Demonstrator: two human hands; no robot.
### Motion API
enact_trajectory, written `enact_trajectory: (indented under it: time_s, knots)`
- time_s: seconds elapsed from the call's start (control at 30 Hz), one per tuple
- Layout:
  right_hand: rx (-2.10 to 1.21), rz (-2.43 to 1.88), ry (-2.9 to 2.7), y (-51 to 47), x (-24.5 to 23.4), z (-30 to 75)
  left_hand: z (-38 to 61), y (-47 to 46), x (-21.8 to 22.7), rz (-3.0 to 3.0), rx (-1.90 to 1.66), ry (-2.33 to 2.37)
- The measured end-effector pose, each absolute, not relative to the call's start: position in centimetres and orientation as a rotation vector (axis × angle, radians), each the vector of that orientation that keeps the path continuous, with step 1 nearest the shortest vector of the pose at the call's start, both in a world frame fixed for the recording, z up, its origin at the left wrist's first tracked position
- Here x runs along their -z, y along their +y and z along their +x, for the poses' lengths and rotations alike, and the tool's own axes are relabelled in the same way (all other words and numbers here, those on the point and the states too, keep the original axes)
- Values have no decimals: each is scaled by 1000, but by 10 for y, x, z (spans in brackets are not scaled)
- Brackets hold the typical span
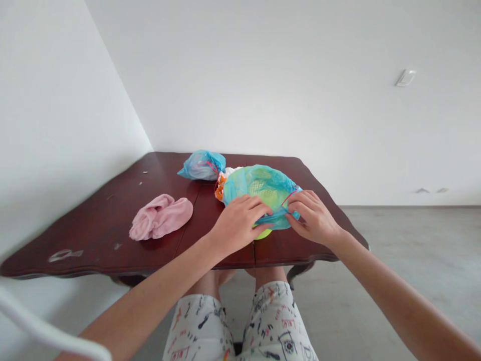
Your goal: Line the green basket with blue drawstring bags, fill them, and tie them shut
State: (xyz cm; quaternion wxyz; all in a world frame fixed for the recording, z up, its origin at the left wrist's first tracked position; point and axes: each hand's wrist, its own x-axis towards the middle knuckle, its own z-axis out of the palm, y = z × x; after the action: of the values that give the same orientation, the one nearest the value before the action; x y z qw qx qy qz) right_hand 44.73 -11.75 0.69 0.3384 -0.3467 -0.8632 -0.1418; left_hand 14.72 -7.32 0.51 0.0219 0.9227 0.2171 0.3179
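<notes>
A blue translucent plastic bag (246, 175) with a red drawstring is spread over a lime-green mesh basket (259, 189) on the table. My left hand (242, 218) pinches the bag's near edge, fingers and thumb closed on the film. To its right, my right hand (311, 215) grips the same edge close to the red drawstring. Part of the basket's green rim shows below the bag, between my hands. An orange and white crumpled item (221, 186) touches the basket's left side; its kind is unclear.
Behind the basket, a filled blue bag (203, 165) tied with red string lies on the dark wooden table (150, 175). A folded pink cloth (161, 218) is at the left. Small scraps and a clear plastic piece (64, 255) lie farther left. White walls border the table.
</notes>
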Motion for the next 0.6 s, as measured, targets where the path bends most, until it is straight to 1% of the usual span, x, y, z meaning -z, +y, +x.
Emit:
enact_trajectory:
  time_s: [0.2, 0.4, 0.5, 0.6]
  knots:
    - [208, -979, -2260, -123, -22, 451, 154, -74, -15, 2679, -1056, 615]
    - [178, -1101, -2319, -105, -52, 458, 155, -51, -36, 2752, -1026, 834]
    - [172, -1126, -2360, -83, -67, 459, 157, -35, -50, 2748, -1105, 869]
    - [175, -1186, -2237, -61, -77, 454, 158, -28, -62, 2584, -1195, 954]
